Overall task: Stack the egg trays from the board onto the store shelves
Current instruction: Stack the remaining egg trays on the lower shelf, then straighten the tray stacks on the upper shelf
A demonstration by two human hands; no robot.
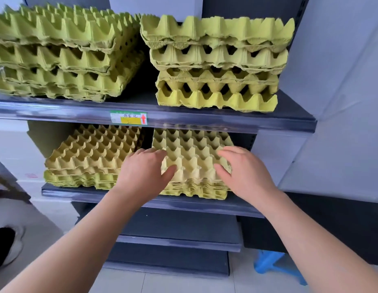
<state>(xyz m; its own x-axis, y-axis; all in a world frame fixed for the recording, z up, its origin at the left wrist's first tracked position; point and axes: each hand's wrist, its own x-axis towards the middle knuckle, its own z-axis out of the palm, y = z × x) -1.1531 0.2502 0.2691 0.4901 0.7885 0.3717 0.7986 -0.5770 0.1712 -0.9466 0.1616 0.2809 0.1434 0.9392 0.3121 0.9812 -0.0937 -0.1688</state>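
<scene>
Yellow-green pulp egg trays fill a dark metal shelf unit. On the middle shelf [205, 205] a low stack [192, 157] stands at the right and a second stack [89, 159] at the left. My left hand [143, 170] lies flat on the left front corner of the right stack, fingers spread. My right hand [243, 172] rests on its right front corner, fingers apart. Neither hand curls around a tray. Two taller stacks [57, 53] [217, 64] sit on the upper shelf [205, 120].
A price label [129, 117] with a red arrow is clipped to the upper shelf edge. Lower dark shelves [179, 244] jut out below. A blue plastic stool [274, 265] stands on the tiled floor at the right. A grey wall panel flanks the unit's right side.
</scene>
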